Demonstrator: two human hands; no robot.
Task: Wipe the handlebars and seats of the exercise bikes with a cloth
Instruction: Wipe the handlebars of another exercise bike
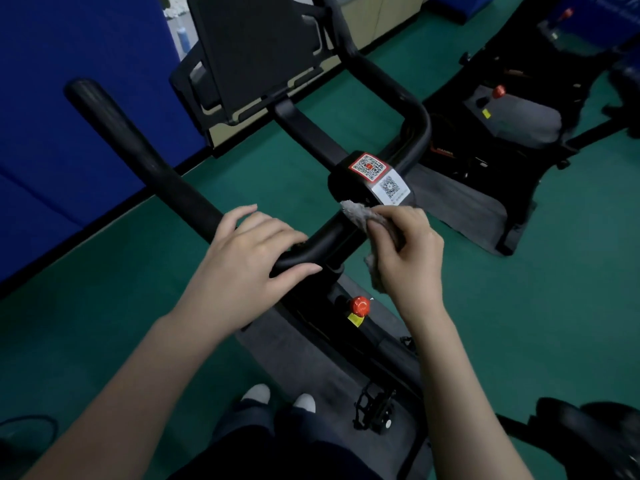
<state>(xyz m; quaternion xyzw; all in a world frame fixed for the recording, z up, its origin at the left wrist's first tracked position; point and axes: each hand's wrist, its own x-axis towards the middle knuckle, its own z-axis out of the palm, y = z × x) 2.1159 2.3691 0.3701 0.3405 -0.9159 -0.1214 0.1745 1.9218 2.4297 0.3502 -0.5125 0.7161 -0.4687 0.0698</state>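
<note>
my left hand (pixel 249 258) wraps the near bend of the black handlebar (pixel 152 161), fingers curled over the top and thumb underneath. my right hand (pixel 405 254) pinches a grey cloth (pixel 358 213) bunched between thumb and fingers, pressing it on the bar just below the stickers (pixel 379 176) on the centre clamp. a red knob (pixel 360 305) sits lower on the frame. a second bike (pixel 502 133) stands to the right, perhaps with its own red knob.

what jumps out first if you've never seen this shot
Near the centre, the right hand presses a grey cloth against the black handlebar, just below two QR stickers, while the left hand holds the bar beside it. A red knob stands out on the frame beneath.
</note>
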